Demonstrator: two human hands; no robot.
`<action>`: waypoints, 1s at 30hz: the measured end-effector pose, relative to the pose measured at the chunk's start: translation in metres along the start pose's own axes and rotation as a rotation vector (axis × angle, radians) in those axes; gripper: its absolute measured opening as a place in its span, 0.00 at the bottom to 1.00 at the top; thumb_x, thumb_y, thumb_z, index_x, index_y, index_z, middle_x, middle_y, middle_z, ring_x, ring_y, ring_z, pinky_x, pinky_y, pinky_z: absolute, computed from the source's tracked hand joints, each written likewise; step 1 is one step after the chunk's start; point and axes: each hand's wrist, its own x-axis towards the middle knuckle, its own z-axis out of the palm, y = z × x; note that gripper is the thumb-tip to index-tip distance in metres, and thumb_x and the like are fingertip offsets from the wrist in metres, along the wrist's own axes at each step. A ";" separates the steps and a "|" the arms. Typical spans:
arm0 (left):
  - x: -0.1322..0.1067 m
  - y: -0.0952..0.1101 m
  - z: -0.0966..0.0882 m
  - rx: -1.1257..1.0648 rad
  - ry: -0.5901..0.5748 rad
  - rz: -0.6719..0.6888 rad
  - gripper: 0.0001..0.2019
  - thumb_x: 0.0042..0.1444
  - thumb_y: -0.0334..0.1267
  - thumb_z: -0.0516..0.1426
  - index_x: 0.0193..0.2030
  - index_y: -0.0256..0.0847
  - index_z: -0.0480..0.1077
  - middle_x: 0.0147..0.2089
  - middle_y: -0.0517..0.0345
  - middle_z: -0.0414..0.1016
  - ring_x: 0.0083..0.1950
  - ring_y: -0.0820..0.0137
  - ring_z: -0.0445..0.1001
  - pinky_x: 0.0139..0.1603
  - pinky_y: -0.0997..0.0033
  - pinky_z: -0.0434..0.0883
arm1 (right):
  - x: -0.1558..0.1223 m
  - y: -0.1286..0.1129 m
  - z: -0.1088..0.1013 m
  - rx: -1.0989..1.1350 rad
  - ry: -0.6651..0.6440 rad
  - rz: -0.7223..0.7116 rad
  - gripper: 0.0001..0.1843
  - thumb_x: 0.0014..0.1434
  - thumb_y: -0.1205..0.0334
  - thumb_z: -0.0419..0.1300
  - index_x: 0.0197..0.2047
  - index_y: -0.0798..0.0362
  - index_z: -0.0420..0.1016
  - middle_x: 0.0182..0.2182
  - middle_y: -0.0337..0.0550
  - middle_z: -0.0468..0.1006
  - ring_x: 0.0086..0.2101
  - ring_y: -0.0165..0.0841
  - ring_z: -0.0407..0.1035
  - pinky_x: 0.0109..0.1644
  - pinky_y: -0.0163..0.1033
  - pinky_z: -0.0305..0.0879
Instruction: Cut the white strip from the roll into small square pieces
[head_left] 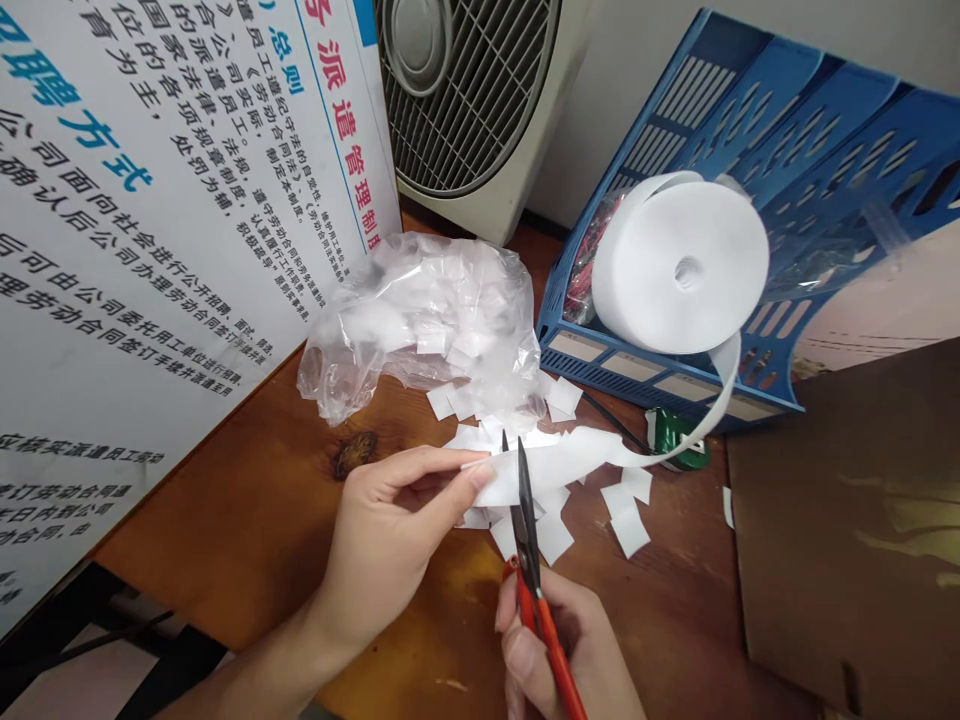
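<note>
My left hand (390, 530) pinches the free end of a white tape strip (577, 460) between thumb and fingers. The strip curves up to a big white roll (679, 265) leaning in a blue file rack (750, 160). My right hand (559, 650) grips red-handled scissors (531, 560), whose dark blades point up and cross the strip just right of my left fingertips. Several cut white squares (626, 515) lie on the wooden table (255, 520) under and around the strip.
A crumpled clear plastic bag (420, 320) holding more white pieces lies behind the hands. A printed white signboard (150, 200) leans at the left, a box fan (472, 90) stands at the back, and a brown cardboard sheet (847, 520) covers the right. A green-and-white tape dispenser (679, 440) sits by the rack.
</note>
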 end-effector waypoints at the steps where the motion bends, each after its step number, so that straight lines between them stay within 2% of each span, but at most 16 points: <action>1: 0.000 0.000 0.000 0.003 -0.003 0.003 0.06 0.57 0.29 0.67 0.36 0.45 0.86 0.33 0.65 0.86 0.30 0.78 0.81 0.31 0.91 0.76 | 0.000 0.001 -0.001 -0.003 -0.006 -0.002 0.32 0.52 0.30 0.67 0.36 0.52 0.66 0.18 0.29 0.60 0.18 0.24 0.56 0.22 0.31 0.53; 18: -0.001 0.001 -0.001 -0.047 -0.032 -0.030 0.06 0.56 0.30 0.68 0.36 0.47 0.86 0.31 0.67 0.85 0.28 0.79 0.80 0.30 0.92 0.76 | 0.007 0.005 -0.002 0.013 -0.011 0.018 0.36 0.45 0.27 0.70 0.31 0.53 0.67 0.16 0.31 0.62 0.17 0.23 0.61 0.21 0.28 0.54; 30: -0.001 0.003 -0.001 -0.077 -0.033 -0.086 0.04 0.56 0.31 0.68 0.33 0.43 0.86 0.27 0.65 0.83 0.26 0.78 0.79 0.29 0.91 0.76 | 0.010 0.011 0.010 0.056 0.078 0.048 0.33 0.45 0.33 0.73 0.26 0.53 0.66 0.13 0.35 0.66 0.14 0.22 0.57 0.18 0.27 0.49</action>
